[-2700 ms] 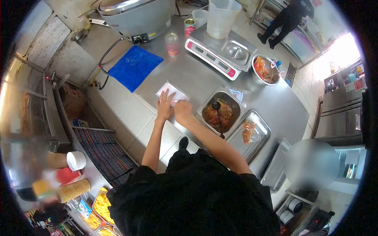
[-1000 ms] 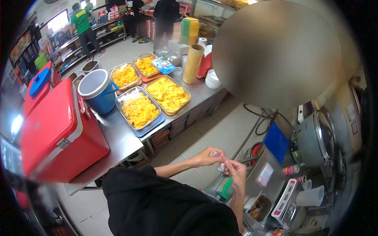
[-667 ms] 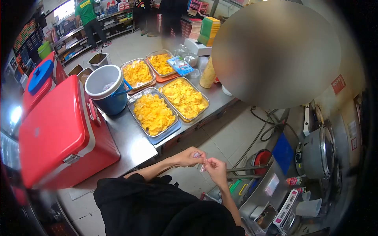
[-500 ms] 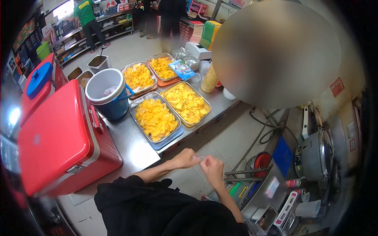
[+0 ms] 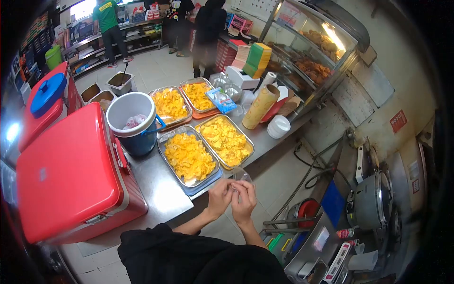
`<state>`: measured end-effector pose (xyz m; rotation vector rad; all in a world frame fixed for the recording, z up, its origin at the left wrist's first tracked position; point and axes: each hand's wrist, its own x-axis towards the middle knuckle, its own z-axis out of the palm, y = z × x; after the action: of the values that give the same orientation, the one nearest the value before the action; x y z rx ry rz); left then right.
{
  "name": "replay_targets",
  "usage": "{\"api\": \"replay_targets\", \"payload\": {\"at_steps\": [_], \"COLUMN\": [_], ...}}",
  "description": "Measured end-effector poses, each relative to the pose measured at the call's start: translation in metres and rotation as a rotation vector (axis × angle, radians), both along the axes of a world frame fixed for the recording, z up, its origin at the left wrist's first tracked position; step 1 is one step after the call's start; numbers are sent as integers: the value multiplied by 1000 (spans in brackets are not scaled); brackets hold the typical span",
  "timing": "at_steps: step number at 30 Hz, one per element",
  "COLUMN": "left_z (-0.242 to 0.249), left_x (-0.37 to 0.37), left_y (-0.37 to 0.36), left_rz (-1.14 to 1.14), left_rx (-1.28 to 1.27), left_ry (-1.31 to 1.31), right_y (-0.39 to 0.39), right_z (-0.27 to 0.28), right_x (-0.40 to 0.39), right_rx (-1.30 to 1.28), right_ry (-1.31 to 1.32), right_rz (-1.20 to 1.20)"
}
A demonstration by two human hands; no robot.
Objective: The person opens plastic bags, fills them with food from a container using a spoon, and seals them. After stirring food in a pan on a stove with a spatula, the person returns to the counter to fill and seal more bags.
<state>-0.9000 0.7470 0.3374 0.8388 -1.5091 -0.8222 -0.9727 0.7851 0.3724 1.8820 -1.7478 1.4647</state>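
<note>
1. Kitchen space with a tiled floor frames a steel worktop [image 5: 156, 189]; at its left end sits a big red cooler [image 5: 71, 170], with a blue bucket [image 5: 135, 123] just beside it.
2. Right of the bucket, four foil trays of yellow chips [image 5: 191, 156] lie side by side in two rows, and a tall paper cup stack [image 5: 261, 106] leans past them near a glass display case [image 5: 314, 52].
3. Below the trays' near edge, the left hand [image 5: 220, 199] and right hand [image 5: 244, 202] meet in mid-air over the floor, just off the worktop's edge.
4. Both are pinched on a small clear plastic bag [image 5: 240, 176], held up between the fingertips; its top stands open above them (its contents are too faint to tell).
5. Since a couple of seconds ago the view has swung from the side worktop with the scale [image 5: 336, 270], where both hands pressed a flat stack of bags, round to the chip trays; the hands have come up from waist height and closed together.
6. Judged from that, one bag has been taken and teased open, and it now hangs close to the nearest tray, ready to receive something.
</note>
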Motion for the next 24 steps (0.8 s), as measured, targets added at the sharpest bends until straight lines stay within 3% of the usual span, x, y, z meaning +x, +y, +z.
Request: {"api": "replay_targets", "payload": {"at_steps": [2, 4, 5, 6, 8, 10, 12, 13, 15, 16, 18, 19, 20, 21, 22, 24], "left_z": [-1, -9, 10, 20, 32, 27, 19, 17, 20, 22, 24, 33, 42, 45, 48, 56], "left_x": [-1, -5, 6, 13, 13, 16, 16, 16, 11, 6, 0, -3, -10, -18, -27, -55], "left_y": [1, -4, 1, 5, 5, -2, -9, -6, -6, -3, -9, -14, -13, -9, -3, 23], "left_rz": [4, -114, -296, -307, -563, -720, -904, -995, -1217, -1153, -1464, -1643, -1565, -1429, -1292, -974], "left_rx": [-34, 108, 454, 458, 656, 644, 565, 662, 768, 833, 1007, 999, 978, 964, 946, 672], "left_ry": [29, 413, 492, 486, 807, 642, 567, 599, 649, 654, 826, 830, 735, 629, 524, 481], "right_y": [1, 4, 4, 6, 9, 21, 40, 47, 52, 57, 67, 72, 78, 82, 87, 101], "right_z": [-2, -4, -2, 2, 15, 28, 30, 29, 28, 29, 34, 43, 57, 64, 61, 49], "right_x": [0, -6, -4, 1, 4, -4, -15, -18, -29, -32, -35, -32, -24, -22, -23, -23], "right_rx": [-50, -126, -128, -79, -24, -29, 394, 325, 484, 441, 359, 332, 287, 241, 223, 316], "right_ry": [3, -11, -9, -297, -867, -839, -1414, -1425, -1704, -1706, -1787, -1785, -1471, -1156, -1160, -663], "right_rz": [10, -189, -195, -118, 15, -71, 457, 397, 768, 747, 734, 722, 495, 273, 257, -219]}}
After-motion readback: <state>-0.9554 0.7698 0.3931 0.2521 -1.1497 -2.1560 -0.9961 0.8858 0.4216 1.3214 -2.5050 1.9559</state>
